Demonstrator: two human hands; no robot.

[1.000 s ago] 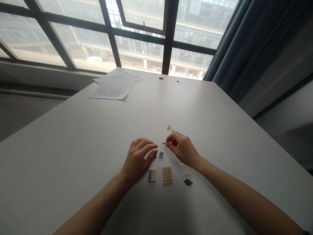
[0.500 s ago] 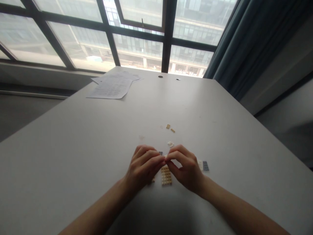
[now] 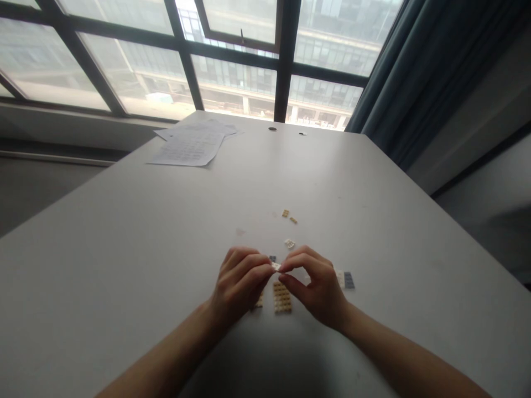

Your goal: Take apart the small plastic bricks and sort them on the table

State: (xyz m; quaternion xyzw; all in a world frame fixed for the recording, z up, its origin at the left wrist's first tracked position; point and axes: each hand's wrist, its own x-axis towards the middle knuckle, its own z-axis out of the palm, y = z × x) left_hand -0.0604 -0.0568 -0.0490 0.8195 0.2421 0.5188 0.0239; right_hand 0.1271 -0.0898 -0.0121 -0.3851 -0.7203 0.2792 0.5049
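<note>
A small white building brick (image 3: 276, 266) is held up between my two hands. My left hand (image 3: 243, 279) pinches its left end with the fingers bent. My right hand (image 3: 315, 282) is curled in a pinch, thumb and index fingertip at the brick's right end. Below the fingertips, a tan studded plate (image 3: 282, 298) lies on the table. Another tan studded piece (image 3: 259, 301) is partly hidden under my left hand. A small grey piece (image 3: 272, 258) shows just behind the fingertips. Beside my right hand lie a white piece (image 3: 340, 278) and a grey studded piece (image 3: 349, 280).
Farther out on the white table (image 3: 166, 221) are a white openwork piece (image 3: 289, 243), a small tan plate (image 3: 285, 213) and a narrow tan piece (image 3: 293, 220). Printed papers (image 3: 191, 146) lie at the far left. Windows and a blue curtain (image 3: 406, 72) stand beyond the table.
The white brick shows more between the fingertips now. My right thumb and index finger have parted slightly. The pieces on the table stay where they were.
</note>
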